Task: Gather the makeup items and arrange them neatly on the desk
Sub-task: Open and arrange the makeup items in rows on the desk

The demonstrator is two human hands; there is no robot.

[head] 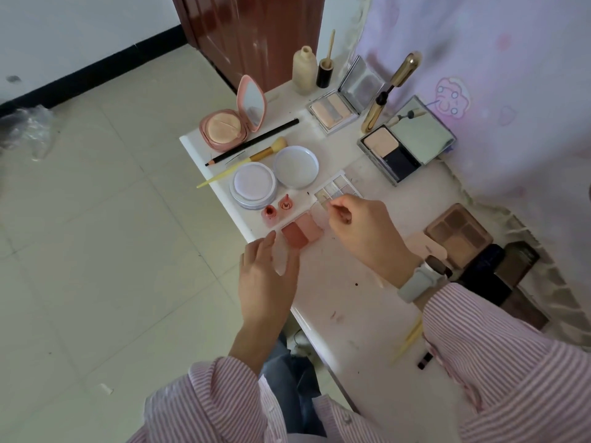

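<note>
— So, which cases are open on the desk (335,282)?

— Several. A pink cushion compact (230,119) stands open at the far left corner, a puff in its base and a mirror in the raised lid. Beside it lie a black pencil (252,142) and a yellow-handled brush (243,164). A round powder tin (252,186) shows pale lilac powder, with its lid (295,166) lying just beside it.

— And further back?

— A beige bottle (303,70), uncapped, next to a small black cap (323,71) with a wand standing in it. Then two mirrored compacts: one (332,111) with pale striped powder, another (391,153) with a cream pan and a dark pan. A gold tube (390,91) leans between them.

— The hands?

— The right hand (361,231) pinches a thin applicator over a pale eyeshadow palette (334,188). The left hand (268,270) is slack, fingers straight, resting by the clear lid of a blush palette (302,233) holding rust and pink pans. Two small red pots (278,209) sit just behind that.

— Anything to the right?

— A brown eyeshadow palette (457,235), open, near some dark cases at the desk edge.

— The room?

— White, smudged desktop; beige floor tiles (96,219); a reddish-brown door (256,33); a lilac printed curtain (495,75). Striped pink sleeves, and a watch (419,281) on the right wrist.
</note>
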